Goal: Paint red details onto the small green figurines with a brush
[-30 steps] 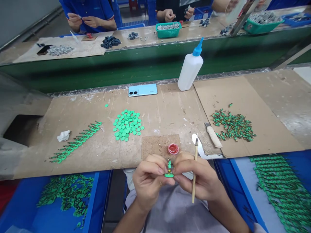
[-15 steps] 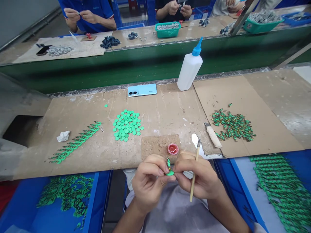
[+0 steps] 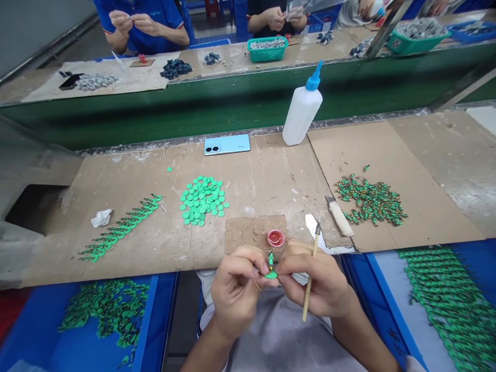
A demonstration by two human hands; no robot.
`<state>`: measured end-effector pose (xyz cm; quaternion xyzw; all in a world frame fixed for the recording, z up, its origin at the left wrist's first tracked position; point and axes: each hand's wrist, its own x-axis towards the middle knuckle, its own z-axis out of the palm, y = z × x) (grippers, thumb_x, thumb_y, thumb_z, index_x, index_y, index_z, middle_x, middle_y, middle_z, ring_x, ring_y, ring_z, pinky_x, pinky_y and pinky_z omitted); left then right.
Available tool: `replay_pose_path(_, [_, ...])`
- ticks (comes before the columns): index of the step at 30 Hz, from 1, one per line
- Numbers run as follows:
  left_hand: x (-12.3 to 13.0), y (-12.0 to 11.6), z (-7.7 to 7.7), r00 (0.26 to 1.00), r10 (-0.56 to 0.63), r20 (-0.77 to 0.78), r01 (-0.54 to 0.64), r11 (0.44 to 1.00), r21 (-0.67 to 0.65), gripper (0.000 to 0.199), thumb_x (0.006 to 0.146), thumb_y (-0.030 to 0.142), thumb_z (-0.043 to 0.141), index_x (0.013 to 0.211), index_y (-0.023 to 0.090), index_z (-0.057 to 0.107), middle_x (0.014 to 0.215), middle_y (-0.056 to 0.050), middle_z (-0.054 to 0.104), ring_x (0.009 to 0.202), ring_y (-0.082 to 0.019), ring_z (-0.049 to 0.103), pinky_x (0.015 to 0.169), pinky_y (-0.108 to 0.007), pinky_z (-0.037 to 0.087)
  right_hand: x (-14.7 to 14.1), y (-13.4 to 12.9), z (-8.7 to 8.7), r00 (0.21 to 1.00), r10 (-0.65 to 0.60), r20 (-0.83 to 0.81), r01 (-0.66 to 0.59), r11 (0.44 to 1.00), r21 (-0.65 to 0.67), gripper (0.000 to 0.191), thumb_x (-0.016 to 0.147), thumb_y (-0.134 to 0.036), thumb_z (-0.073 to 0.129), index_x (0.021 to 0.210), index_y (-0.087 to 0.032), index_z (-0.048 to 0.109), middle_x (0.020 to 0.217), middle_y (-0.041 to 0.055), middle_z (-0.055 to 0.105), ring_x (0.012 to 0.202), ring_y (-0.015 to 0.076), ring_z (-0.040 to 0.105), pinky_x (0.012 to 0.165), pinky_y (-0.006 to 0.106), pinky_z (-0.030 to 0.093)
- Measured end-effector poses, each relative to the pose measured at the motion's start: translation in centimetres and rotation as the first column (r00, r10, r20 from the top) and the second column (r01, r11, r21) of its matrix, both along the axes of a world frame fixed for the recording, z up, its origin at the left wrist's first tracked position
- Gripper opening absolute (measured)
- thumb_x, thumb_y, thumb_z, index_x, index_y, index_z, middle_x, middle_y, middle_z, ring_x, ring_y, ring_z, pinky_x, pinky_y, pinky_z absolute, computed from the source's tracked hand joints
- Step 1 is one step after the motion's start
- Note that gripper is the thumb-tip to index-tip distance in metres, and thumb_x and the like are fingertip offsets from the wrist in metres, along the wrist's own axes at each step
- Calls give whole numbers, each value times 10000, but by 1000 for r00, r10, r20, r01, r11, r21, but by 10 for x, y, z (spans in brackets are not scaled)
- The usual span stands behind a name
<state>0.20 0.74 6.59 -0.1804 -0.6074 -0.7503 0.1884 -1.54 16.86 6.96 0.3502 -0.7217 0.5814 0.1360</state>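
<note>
My left hand (image 3: 237, 289) is closed, pinching a tiny green figurine (image 3: 270, 260) that stands upright on a round green disc (image 3: 270, 275). My right hand (image 3: 318, 281) is closed too; its thumb and forefinger touch the right edge of the disc. Across its fingers lies a thin wooden-handled tool (image 3: 310, 281), its fine tip pointing up and away. Just beyond my hands, a small cup of red liquid (image 3: 276, 238) sits on a brown board (image 3: 248, 235).
Loose green discs (image 3: 203, 200), a row of based figurines (image 3: 124, 227), a figurine pile (image 3: 370, 200), a knife (image 3: 340, 217), a phone (image 3: 228, 144) and a glue bottle (image 3: 302, 113) lie or stand on the table. Blue bins (image 3: 155, 310) flank me. Co-workers sit opposite.
The figurine and its disc have shifted and turned slightly between my fingertips. My hands hardly move. Across the bench, a co-worker now has a clear plastic bag in hand.
</note>
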Motion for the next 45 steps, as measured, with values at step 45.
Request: replay_pose_path(45, [-2, 5, -2, 999, -18, 37, 13, 991, 136, 381, 850, 139, 843, 827, 204, 469, 764, 40, 661, 704, -90, 641, 703, -188, 571, 1, 0, -4, 999, 31, -12, -32, 998, -63, 180, 938, -57, 613, 1044, -202, 616, 783, 14, 657, 681, 148, 630, 641, 277, 521])
